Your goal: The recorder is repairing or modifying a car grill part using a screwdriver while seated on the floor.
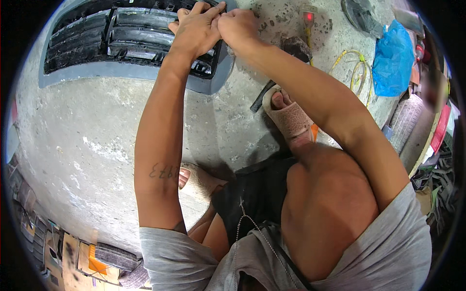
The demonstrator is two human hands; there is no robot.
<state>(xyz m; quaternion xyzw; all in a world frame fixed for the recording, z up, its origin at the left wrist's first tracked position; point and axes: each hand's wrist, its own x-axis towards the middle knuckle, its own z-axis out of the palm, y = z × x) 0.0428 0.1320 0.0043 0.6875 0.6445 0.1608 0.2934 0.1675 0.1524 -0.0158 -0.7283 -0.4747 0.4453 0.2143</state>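
A black slatted grille (136,36) in a grey surround (102,72) lies on the concrete floor at the far left. My left hand (196,30) rests on the right end of the grille, its fingers spread. Against it, my right hand (240,29) is closed in a fist-like pinch at the surround's right edge. Whatever those fingers hold, if anything, is hidden. A tool that looks like a mallet, with a dark head (295,47) and a black handle (262,97), lies just right of the grille, partly under my right forearm.
A yellow cable (358,72) with a red-lit plug end (308,17) lies beyond my right arm. Farther right are a blue plastic bag (394,60), a tire (407,116) and clutter. More tires (115,257) stand at the lower left. My sandaled foot (290,116) is near the handle.
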